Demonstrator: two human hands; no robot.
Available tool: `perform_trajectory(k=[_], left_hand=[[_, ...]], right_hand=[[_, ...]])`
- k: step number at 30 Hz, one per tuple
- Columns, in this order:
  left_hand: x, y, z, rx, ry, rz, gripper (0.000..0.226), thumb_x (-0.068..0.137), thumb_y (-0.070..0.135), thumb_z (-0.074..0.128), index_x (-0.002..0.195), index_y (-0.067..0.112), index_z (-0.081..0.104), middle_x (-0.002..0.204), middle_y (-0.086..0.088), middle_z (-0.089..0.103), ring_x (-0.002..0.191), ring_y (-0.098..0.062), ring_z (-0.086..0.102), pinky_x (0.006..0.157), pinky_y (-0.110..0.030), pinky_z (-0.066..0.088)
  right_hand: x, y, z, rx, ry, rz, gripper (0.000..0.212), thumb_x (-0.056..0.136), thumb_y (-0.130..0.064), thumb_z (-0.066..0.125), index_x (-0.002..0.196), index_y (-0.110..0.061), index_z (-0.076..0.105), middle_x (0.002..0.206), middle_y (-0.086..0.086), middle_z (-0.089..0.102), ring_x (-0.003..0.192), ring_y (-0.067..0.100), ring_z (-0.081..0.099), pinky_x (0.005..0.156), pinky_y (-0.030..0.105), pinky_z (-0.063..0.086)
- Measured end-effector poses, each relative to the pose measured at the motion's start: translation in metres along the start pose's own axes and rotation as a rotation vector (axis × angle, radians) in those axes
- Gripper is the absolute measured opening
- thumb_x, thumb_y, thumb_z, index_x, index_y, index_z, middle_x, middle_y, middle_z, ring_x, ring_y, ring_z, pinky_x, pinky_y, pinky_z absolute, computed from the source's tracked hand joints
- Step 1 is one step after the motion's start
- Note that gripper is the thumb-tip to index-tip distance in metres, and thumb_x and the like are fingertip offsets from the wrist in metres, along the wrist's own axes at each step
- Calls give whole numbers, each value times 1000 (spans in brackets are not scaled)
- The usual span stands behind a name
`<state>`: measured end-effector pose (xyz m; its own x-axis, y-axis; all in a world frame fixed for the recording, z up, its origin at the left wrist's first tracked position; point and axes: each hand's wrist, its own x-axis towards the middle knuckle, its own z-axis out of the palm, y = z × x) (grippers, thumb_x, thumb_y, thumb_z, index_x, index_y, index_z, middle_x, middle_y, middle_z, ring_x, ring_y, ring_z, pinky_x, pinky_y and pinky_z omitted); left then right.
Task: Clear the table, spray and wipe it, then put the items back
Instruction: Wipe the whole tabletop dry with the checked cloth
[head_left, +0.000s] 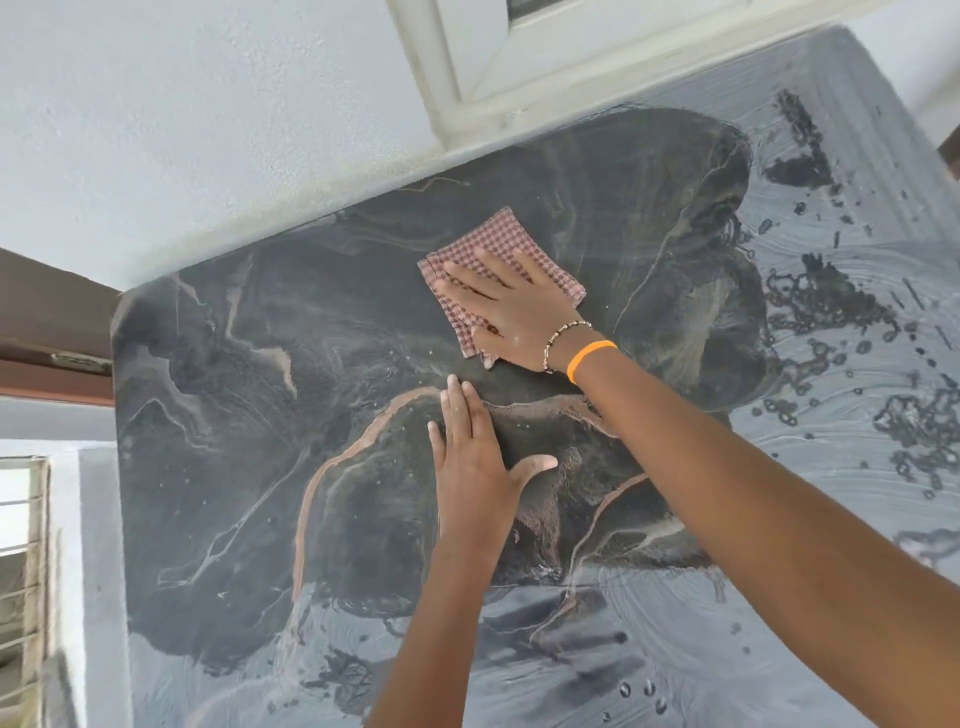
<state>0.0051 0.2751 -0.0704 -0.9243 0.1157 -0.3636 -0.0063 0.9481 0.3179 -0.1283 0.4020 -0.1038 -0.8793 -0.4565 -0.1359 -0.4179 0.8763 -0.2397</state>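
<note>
A dark marbled table top (249, 415) with pale veins fills the view. A folded pink waffle-weave cloth (496, 244) lies flat on it toward the far edge. My right hand (511, 312), with an orange band and a bead bracelet at the wrist, presses flat on the cloth with fingers spread. Nearer to me, my left hand (470, 447) rests palm down on the bare stone, fingers together and thumb out, holding nothing. Wet streaks and droplets (831, 312) cover the right and near parts of the table.
A white wall (208, 130) runs along the table's far edge, with a white window frame (493, 67) above it. At the left are a brown frame (47, 322) and a barred window (23, 571). No other objects stand on the table.
</note>
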Motion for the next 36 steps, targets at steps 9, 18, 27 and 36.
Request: perform_trajectory(k=[9, 18, 27, 36], left_hand=[[-21, 7, 11, 49, -62, 26, 118, 66, 76, 42, 147, 6, -9, 156, -7, -20, 144, -19, -17, 118, -38, -1], [-18, 6, 15, 49, -42, 23, 119, 67, 69, 52, 147, 4, -8, 157, -9, -17, 145, -23, -13, 118, -39, 0], [-72, 0, 24, -61, 18, 111, 128, 52, 83, 29, 146, 5, -10, 155, -8, -19, 140, -18, -25, 115, -35, -11], [-68, 10, 32, 123, -180, 154, 122, 71, 59, 63, 145, 2, -14, 155, -13, -21, 143, -33, -17, 116, -48, -2]], right_hand=[[-114, 134, -17, 84, 103, 600, 64, 86, -45, 22, 148, -37, 7, 159, -11, 6, 147, 23, 4, 117, 50, 3], [-121, 29, 7, 95, 111, 731, 64, 94, -32, 32, 149, -23, 1, 160, 0, -3, 146, 32, -3, 114, 57, -1], [-137, -63, 31, 4, -20, 166, 63, 92, -39, 32, 149, -27, 7, 159, -4, 5, 147, 26, 3, 116, 52, 1], [-251, 46, 18, 30, 53, 640, 72, 77, -52, 10, 147, -36, 9, 159, -10, 9, 147, 22, 6, 116, 47, 3]])
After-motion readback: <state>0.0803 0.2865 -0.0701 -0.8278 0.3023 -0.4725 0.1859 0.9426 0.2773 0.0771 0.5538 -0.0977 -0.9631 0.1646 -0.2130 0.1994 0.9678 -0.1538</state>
